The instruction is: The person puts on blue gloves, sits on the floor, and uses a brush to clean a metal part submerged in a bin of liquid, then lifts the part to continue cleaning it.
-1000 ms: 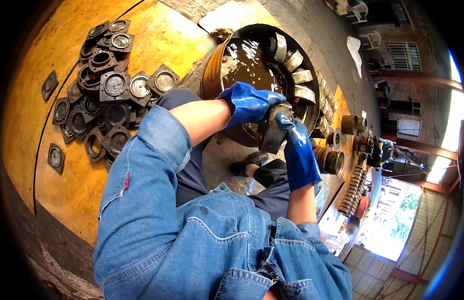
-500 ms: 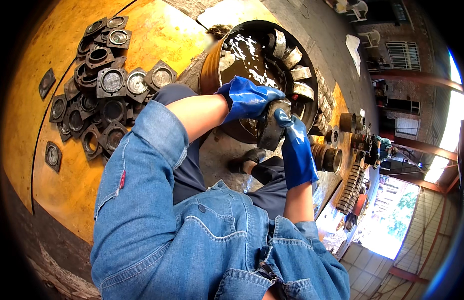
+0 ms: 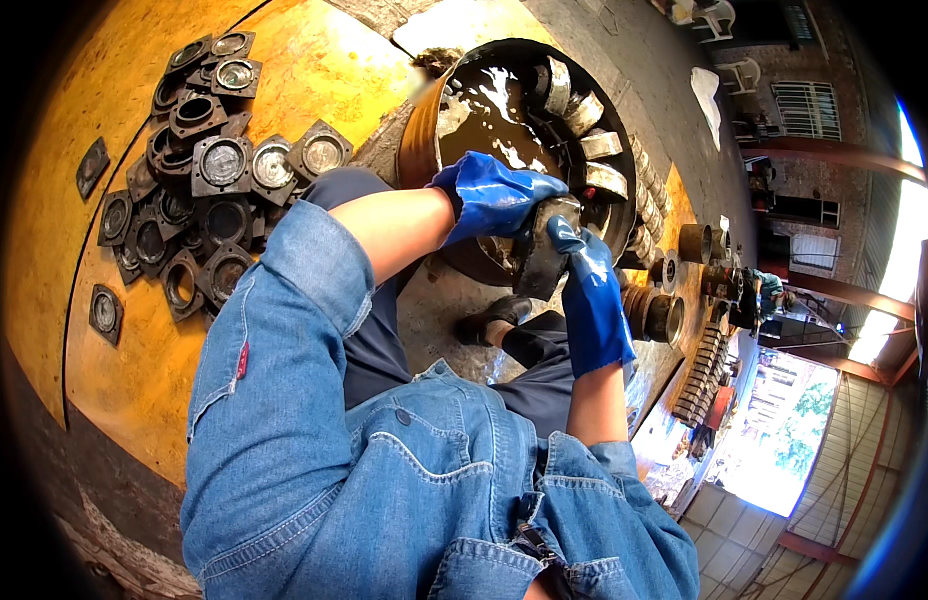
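Both my hands wear blue rubber gloves and are closed round one dark, wet, blocky metal part (image 3: 544, 258), held tilted at the near rim of a round metal tub (image 3: 420, 140). My left hand (image 3: 499, 197) grips its upper left end, the fingertips partly hidden behind it. My right hand (image 3: 594, 295) holds its right side, thumb across the top face. Dark liquid (image 3: 489, 125) with pale, shiny patches fills the tub. Several curved, silvery metal pieces (image 3: 604, 145) line the tub's right inner side.
A heap of square metal flanges with round openings (image 3: 222, 165) lies on the yellow floor plates (image 3: 314, 70) at left. Ribbed metal cylinders (image 3: 666, 318) and a row of metal parts (image 3: 699, 380) stand at right. My shoe (image 3: 492, 320) is below the tub.
The bright patches on the liquid have shifted shape. My hands and the metal part have barely moved; both still grip it in the same place.
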`<state>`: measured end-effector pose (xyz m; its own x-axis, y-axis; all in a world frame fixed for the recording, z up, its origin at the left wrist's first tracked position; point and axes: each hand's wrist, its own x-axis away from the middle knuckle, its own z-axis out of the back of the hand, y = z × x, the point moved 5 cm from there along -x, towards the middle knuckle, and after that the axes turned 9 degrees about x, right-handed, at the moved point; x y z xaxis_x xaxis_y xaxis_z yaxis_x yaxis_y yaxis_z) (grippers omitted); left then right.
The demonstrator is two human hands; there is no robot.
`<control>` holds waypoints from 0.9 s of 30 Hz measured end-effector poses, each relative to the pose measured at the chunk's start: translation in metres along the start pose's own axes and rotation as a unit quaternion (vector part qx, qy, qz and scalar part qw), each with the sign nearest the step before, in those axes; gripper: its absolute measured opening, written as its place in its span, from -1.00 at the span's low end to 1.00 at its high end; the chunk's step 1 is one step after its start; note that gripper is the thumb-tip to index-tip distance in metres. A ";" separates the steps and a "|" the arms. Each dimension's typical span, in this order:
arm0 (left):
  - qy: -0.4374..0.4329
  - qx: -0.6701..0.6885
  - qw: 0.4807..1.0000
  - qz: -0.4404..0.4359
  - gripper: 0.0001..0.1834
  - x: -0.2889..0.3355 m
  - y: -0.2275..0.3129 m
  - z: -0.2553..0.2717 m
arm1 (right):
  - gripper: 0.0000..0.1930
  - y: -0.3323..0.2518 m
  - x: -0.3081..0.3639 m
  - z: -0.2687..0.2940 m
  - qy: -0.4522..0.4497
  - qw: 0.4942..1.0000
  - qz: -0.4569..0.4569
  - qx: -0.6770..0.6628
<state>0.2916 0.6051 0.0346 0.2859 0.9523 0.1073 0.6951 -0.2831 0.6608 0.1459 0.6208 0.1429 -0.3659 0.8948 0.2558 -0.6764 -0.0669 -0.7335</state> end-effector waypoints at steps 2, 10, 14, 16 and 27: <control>-0.024 0.003 1.000 -0.011 -0.56 -0.003 -0.003 0.003 | -0.43 0.011 -0.004 0.002 0.013 1.000 0.008 0.005; -0.013 -0.386 0.907 -0.167 -0.55 0.015 0.014 0.005 | -0.43 -0.010 0.004 0.001 0.000 0.999 -0.008 0.033; -0.012 -0.480 0.857 -0.186 -0.54 0.020 0.020 0.001 | -0.51 -0.016 0.009 0.002 -0.002 0.999 -0.026 0.038; -0.015 -0.439 0.880 -0.182 -0.54 0.016 0.017 0.003 | -0.54 -0.012 0.009 0.002 -0.002 0.999 -0.032 0.039; -0.041 -0.301 0.933 -0.192 -0.53 -0.014 -0.009 0.015 | -0.54 -0.016 0.009 0.001 0.020 0.999 -0.005 0.038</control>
<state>0.2914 0.5923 0.0156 0.1583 0.9516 -0.2633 0.2668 0.2156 0.9393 0.1529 0.6289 0.1579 -0.3330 0.9127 0.2367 -0.7280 -0.0894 -0.6798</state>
